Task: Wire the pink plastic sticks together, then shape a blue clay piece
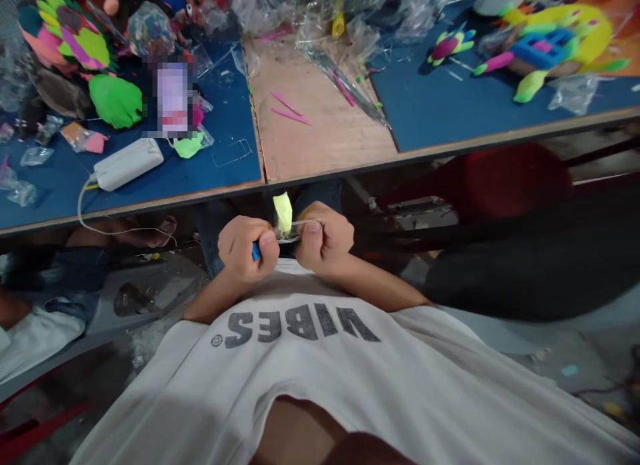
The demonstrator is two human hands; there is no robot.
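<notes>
My left hand [249,247] and my right hand [324,237] are close together in front of my shirt, below the table edge. Both are closed in fists and pinch a clear plastic packet [289,238] stretched between them. A pale yellow piece of clay [283,212] stands up at the packet's upper side, partly inside or against the plastic. Something blue [256,251] shows between the fingers of my left hand; most of it is hidden.
On the blue table [230,162] lie a white power bank [129,164] with a cable, a green clay lump [116,100] and a blurred-out phone. Pink plastic sticks [291,112] lie on the wooden board [325,145]. A colourful clay figure [545,48] sits right. Another person is at left.
</notes>
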